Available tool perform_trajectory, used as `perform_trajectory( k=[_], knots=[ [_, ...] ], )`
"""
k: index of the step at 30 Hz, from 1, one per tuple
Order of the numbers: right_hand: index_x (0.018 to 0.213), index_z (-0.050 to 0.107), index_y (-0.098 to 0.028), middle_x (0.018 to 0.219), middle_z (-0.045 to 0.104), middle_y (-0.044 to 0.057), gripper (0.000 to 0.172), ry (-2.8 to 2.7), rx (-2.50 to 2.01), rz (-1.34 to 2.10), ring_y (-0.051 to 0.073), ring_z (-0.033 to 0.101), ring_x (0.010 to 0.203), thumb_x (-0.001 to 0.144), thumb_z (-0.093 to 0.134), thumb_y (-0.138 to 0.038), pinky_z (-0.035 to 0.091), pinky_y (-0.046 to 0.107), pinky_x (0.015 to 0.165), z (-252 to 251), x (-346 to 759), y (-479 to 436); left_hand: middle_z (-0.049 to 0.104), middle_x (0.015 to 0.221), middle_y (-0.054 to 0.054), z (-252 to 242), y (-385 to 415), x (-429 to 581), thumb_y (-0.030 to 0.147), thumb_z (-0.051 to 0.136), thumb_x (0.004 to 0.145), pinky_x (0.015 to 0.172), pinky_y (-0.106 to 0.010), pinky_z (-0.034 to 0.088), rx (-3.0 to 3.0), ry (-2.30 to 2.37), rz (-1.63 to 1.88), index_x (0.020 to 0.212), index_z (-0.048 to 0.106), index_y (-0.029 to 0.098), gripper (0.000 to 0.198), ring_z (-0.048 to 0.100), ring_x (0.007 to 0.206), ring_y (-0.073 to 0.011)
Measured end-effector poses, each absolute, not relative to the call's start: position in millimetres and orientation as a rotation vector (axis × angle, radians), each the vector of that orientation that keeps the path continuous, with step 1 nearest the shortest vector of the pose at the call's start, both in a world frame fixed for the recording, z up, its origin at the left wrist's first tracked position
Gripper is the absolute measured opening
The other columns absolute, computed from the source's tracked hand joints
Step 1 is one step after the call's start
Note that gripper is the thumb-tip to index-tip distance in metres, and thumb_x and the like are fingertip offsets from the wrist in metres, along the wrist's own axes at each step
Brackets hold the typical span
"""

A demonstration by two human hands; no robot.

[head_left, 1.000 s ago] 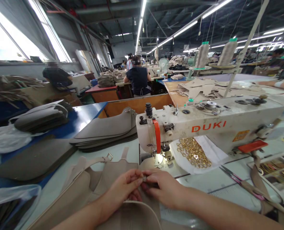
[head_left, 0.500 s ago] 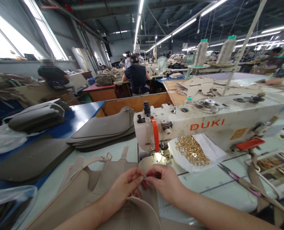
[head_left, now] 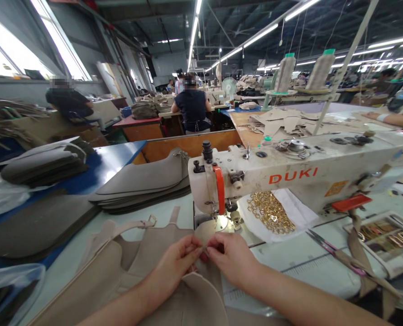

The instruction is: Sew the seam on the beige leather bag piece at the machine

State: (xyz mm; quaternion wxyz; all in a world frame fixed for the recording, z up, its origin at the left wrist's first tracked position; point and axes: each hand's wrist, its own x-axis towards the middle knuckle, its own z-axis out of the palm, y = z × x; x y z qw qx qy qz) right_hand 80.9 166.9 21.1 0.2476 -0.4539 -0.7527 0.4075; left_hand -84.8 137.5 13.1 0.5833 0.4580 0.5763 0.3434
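Note:
My left hand (head_left: pixel 176 266) and my right hand (head_left: pixel 231 259) meet fingertip to fingertip just in front of the needle of a white DUKI sewing machine (head_left: pixel 290 176). Both are closed in a pinch on a narrow tab of a beige leather bag piece (head_left: pixel 130 271), with a small metal part between the fingertips that I cannot make out. The beige piece spreads under my forearms; its strap with a metal ring (head_left: pixel 151 221) lies to the left. A lit needle plate (head_left: pixel 222 223) is just beyond my fingers.
A pile of gold rings (head_left: pixel 271 212) lies on white cloth under the machine arm. Scissors (head_left: pixel 323 244) and a tray of buckles (head_left: pixel 385 233) sit at right. Stacked grey leather panels (head_left: pixel 147 183) lie at left. Other people sit at tables farther back.
My hands have crept slightly forward toward the needle, still pinching the tab. The view has shifted a little.

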Motion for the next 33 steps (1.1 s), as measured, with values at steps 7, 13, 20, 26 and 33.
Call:
perform_trajectory(
  k=[7, 13, 20, 26, 33],
  knots=[
    [0.069, 0.068, -0.017, 0.068, 0.068, 0.0, 0.014, -2.059, -1.309, 1.086, 0.012, 0.057, 0.063, 0.073, 0.055, -0.014, 0.032, 0.021, 0.056, 17.8, 79.3, 169.8, 0.056, 0.058, 0.004, 8.2, 138.3, -85.9, 0.052, 0.07, 0.061, 0.051, -0.022, 0.032, 1.09, 1.353, 0.826, 0.073, 0.052, 0.018, 0.04, 0.047, 0.053, -0.0117],
    [0.069, 0.068, -0.017, 0.068, 0.069, 0.002, 0.014, -2.052, -1.367, 1.053, 0.013, 0.058, 0.062, 0.073, 0.055, -0.016, 0.032, 0.022, 0.054, 14.9, 77.6, 170.4, 0.058, 0.059, 0.004, 12.3, 136.4, -83.2, 0.042, 0.058, 0.071, 0.051, -0.023, 0.033, 1.214, 1.415, 0.801, 0.083, 0.05, 0.02, 0.026, 0.048, 0.051, -0.0131],
    [0.073, 0.07, -0.018, 0.073, 0.071, 0.004, 0.016, -2.067, -1.413, 1.026, 0.015, 0.062, 0.067, 0.072, 0.054, -0.014, 0.035, 0.022, 0.058, 16.0, 75.3, 173.5, 0.051, 0.056, 0.005, 23.2, 136.5, -75.1, 0.032, 0.044, 0.077, 0.054, -0.024, 0.035, 1.475, 1.671, 0.677, 0.079, 0.053, 0.021, 0.014, 0.052, 0.057, -0.0165],
    [0.074, 0.07, -0.018, 0.074, 0.071, 0.004, 0.015, -2.099, -1.451, 1.013, 0.016, 0.062, 0.069, 0.072, 0.055, -0.014, 0.035, 0.022, 0.059, 14.7, 73.3, 176.6, 0.059, 0.063, 0.001, 19.7, 136.5, -77.0, 0.023, 0.039, 0.079, 0.059, -0.026, 0.037, 1.689, 1.785, 0.65, 0.075, 0.05, 0.022, 0.012, 0.056, 0.06, -0.0174],
    [0.07, 0.066, -0.018, 0.069, 0.067, 0.001, 0.015, -2.012, -1.332, 0.999, 0.013, 0.059, 0.066, 0.075, 0.054, -0.011, 0.035, 0.021, 0.059, 8.4, 77.4, 168.5, 0.06, 0.064, 0.002, 17.3, 130.7, -75.9, 0.024, 0.044, 0.082, 0.058, -0.025, 0.039, 1.724, 1.757, 0.747, 0.072, 0.051, 0.024, 0.012, 0.058, 0.06, -0.017]
  ],
)
